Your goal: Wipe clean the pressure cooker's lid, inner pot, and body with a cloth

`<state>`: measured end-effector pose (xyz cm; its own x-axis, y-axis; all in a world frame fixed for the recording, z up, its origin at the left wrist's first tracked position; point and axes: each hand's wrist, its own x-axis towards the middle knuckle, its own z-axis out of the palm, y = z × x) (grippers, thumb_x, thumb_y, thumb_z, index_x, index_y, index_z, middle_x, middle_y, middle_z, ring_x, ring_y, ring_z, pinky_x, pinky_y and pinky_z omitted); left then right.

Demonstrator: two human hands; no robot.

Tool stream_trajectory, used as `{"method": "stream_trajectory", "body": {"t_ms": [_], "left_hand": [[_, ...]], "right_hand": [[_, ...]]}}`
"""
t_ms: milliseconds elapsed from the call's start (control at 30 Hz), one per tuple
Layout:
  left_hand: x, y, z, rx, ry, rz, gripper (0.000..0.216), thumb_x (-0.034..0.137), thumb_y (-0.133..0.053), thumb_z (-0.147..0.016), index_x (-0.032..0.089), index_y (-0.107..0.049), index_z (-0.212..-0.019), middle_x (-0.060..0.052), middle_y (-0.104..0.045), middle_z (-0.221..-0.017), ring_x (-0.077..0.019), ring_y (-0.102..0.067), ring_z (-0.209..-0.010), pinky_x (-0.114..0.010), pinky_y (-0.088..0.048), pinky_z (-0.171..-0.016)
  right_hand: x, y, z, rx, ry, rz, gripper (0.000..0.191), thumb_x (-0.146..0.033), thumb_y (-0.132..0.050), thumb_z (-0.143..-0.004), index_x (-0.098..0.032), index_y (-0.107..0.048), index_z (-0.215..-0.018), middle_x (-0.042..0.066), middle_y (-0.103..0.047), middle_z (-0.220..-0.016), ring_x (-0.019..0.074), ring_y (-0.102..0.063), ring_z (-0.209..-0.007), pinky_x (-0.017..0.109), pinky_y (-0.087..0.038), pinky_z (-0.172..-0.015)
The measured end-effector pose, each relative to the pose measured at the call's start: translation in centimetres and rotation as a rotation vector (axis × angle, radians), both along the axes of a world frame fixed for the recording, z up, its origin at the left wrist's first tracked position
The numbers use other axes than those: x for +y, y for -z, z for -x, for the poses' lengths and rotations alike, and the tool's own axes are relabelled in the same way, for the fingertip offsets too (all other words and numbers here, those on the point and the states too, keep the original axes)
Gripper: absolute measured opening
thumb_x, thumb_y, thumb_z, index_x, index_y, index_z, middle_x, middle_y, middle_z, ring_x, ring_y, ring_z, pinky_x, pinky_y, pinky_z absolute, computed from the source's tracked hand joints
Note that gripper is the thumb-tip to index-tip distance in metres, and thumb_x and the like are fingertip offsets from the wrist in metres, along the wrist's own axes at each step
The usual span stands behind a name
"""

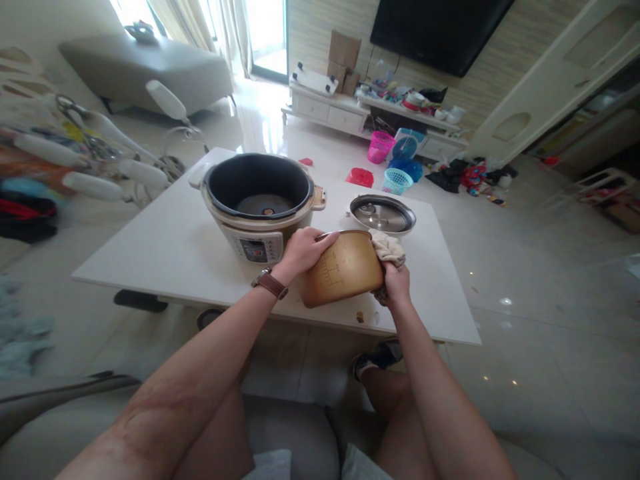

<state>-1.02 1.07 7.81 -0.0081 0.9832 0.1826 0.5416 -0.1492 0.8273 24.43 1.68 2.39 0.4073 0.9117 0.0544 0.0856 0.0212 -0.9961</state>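
My left hand (306,252) is closed on the rim of a golden-brown inner pot (345,268), which is tilted on its side over the front of the table. Level marks show on the pot's wall. In my right hand (397,283) is a bunched beige cloth (387,248), pressed against the other end of the pot; part of the cloth is hidden behind it. Just beyond my left hand stands the electric pressure cooker (255,230), uncovered, with its dark cavity showing. Its round metal-lined lid (383,215) lies inner side up on the table behind the pot.
The white table (150,257) spans the space before my knees. Small brown bits (360,317) lie near its front edge. Beyond are a blue basket (397,181), a pink basket (381,146) and a TV cabinet (330,110). A pedal exerciser-like frame with white handles (140,173) stands left.
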Motion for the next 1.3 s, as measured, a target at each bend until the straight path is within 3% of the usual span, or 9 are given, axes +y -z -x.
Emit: {"method": "stream_trajectory", "body": {"t_ms": [233, 367, 467, 567, 767, 1033, 1167, 1300], "left_hand": [[0.2, -0.3, -0.4, 0.044, -0.019, 0.025, 0.063, 0.064, -0.053, -0.095, 0.019, -0.044, -0.052, 0.001, -0.036, -0.054, -0.0127, -0.031, -0.061, -0.034, -0.020, -0.062], [0.2, -0.2, -0.4, 0.042, -0.019, 0.001, 0.064, 0.064, -0.055, -0.095, 0.018, -0.046, -0.052, 0.000, -0.040, -0.054, -0.0128, -0.031, -0.062, -0.034, -0.020, -0.063], [0.2, -0.2, -0.3, 0.031, -0.014, 0.003, 0.065, 0.066, -0.053, -0.094, 0.018, -0.044, -0.052, 0.001, -0.037, -0.055, -0.0122, -0.030, -0.061, -0.034, -0.019, -0.062], [0.2, -0.2, -0.1, 0.019, -0.002, 0.025, 0.066, 0.068, -0.052, -0.094, 0.019, -0.041, -0.051, 0.002, -0.032, -0.055, -0.0121, -0.029, -0.060, -0.034, -0.017, -0.062], [0.1, -0.1, -0.1, 0.033, -0.006, 0.031, 0.065, 0.065, -0.051, -0.095, 0.020, -0.038, -0.051, 0.002, -0.027, -0.055, -0.0115, -0.028, -0.059, -0.034, -0.017, -0.062], [0.1, -0.2, -0.3, 0.053, -0.016, 0.019, 0.064, 0.064, -0.052, -0.095, 0.019, -0.041, -0.051, 0.001, -0.033, -0.055, -0.0121, -0.030, -0.059, -0.035, -0.019, -0.062], [0.1, -0.4, -0.5, 0.057, -0.028, 0.029, 0.064, 0.065, -0.053, -0.094, 0.019, -0.041, -0.051, 0.001, -0.034, -0.054, -0.0123, -0.029, -0.059, -0.035, -0.018, -0.063], [0.1, -0.4, -0.6, 0.065, -0.025, 0.019, 0.065, 0.066, -0.054, -0.094, 0.019, -0.043, -0.051, 0.001, -0.036, -0.054, -0.0122, -0.029, -0.060, -0.035, -0.019, -0.063]], "right_hand": [[-2.8, -2.5, 1.2, -0.388, -0.087, -0.276, 0.026, -0.034, -0.071, -0.083, -0.020, -0.078, -0.104, 0.009, -0.082, -0.110, 0.0282, -0.074, -0.105, 0.045, -0.057, -0.101], [-4.4, -4.1, 1.9, -0.654, -0.232, -0.521, 0.036, -0.029, -0.070, -0.085, -0.024, -0.075, -0.120, 0.011, -0.078, -0.128, 0.0322, -0.072, -0.121, 0.049, -0.054, -0.107], [-4.6, -4.5, 1.8, -0.782, -0.307, -0.620, 0.041, -0.030, -0.073, -0.085, -0.026, -0.073, -0.127, 0.011, -0.074, -0.138, 0.0344, -0.068, -0.131, 0.052, -0.050, -0.114], [-4.1, -4.2, 1.4, -0.719, -0.321, -0.600, 0.040, -0.030, -0.071, -0.086, -0.026, -0.072, -0.126, 0.011, -0.075, -0.136, 0.0336, -0.069, -0.127, 0.050, -0.052, -0.111], [-3.0, -3.0, 1.2, -0.445, -0.218, -0.399, 0.032, -0.031, -0.071, -0.086, -0.021, -0.075, -0.115, 0.010, -0.081, -0.116, 0.0282, -0.075, -0.106, 0.044, -0.057, -0.102], [-0.8, -1.1, 0.1, -0.242, -0.099, -0.179, 0.036, -0.039, -0.073, -0.083, -0.020, -0.078, -0.113, 0.010, -0.082, -0.120, 0.0291, -0.072, -0.117, 0.053, -0.049, -0.115], [-1.1, -1.2, 0.2, -0.237, -0.072, -0.179, 0.034, -0.039, -0.072, -0.082, -0.020, -0.079, -0.109, 0.010, -0.083, -0.115, 0.0294, -0.074, -0.112, 0.051, -0.053, -0.110], [-3.1, -2.8, 1.2, -0.436, -0.099, -0.306, 0.031, -0.036, -0.071, -0.085, -0.021, -0.077, -0.111, 0.010, -0.082, -0.113, 0.0300, -0.074, -0.107, 0.047, -0.057, -0.101]]}}
